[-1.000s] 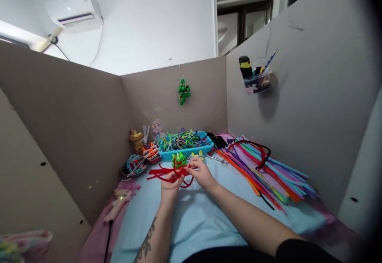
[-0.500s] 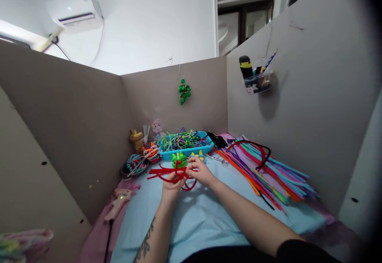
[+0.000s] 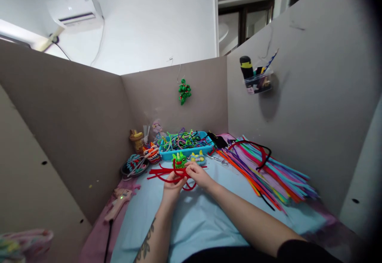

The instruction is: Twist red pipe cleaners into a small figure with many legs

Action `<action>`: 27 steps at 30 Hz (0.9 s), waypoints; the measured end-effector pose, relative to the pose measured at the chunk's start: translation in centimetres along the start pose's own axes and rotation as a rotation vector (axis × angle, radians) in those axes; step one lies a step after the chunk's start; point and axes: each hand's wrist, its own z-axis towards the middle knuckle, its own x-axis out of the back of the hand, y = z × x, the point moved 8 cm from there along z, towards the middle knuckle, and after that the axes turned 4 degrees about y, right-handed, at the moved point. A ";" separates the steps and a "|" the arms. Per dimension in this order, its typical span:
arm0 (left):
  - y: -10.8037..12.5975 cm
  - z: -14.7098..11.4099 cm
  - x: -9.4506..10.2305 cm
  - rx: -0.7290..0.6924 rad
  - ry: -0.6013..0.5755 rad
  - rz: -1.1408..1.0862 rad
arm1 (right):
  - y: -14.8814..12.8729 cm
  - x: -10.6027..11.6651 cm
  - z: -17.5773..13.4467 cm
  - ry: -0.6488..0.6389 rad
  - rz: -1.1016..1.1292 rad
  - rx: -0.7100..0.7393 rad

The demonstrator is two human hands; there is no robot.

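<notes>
Table [image 3: 209,221] carries unused-looking stems [image 3: 271,176] at 3 o'clock; our left hand [image 3: 172,184] and right hand [image 3: 200,175] meet at centre; 2 figures [image 3: 180,161] just beyond, at 12 o'clock, look complete; the red strand [image 3: 190,189], pinched in our fingers [image 3: 180,182], curves loosely, unfinished, we judge.

Craft nook: grey partitions [image 3: 149,100], colourful pipe-cleaner bundle [image 3: 276,174].

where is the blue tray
In the head view, the blue tray sits at the back, near centre, behind the small green figure, left of the coloured strips.
</notes>
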 end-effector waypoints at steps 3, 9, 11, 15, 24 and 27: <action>0.1 0.0 0.1 -0.006 0.025 -0.010 | -0.4 0.3 0.0 0.052 -0.028 0.052; -0.3 0.5 0.6 -0.010 0.056 -0.033 | -1.5 1.3 0.1 0.082 -0.095 0.072; -0.3 0.6 0.4 -0.019 0.016 -0.026 | -1.6 1.0 0.2 -0.019 -0.084 0.052; -0.8 0.4 0.0 0.062 -0.051 -0.032 | -1.9 0.5 0.1 -0.249 0.024 0.031; -0.7 -0.1 -0.7 0.125 -0.108 -0.044 | -3.1 1.0 0.0 -0.301 -0.051 0.175; -0.7 0.0 -0.3 0.085 -0.060 -0.022 | -3.4 0.9 -0.1 -0.191 -0.075 0.190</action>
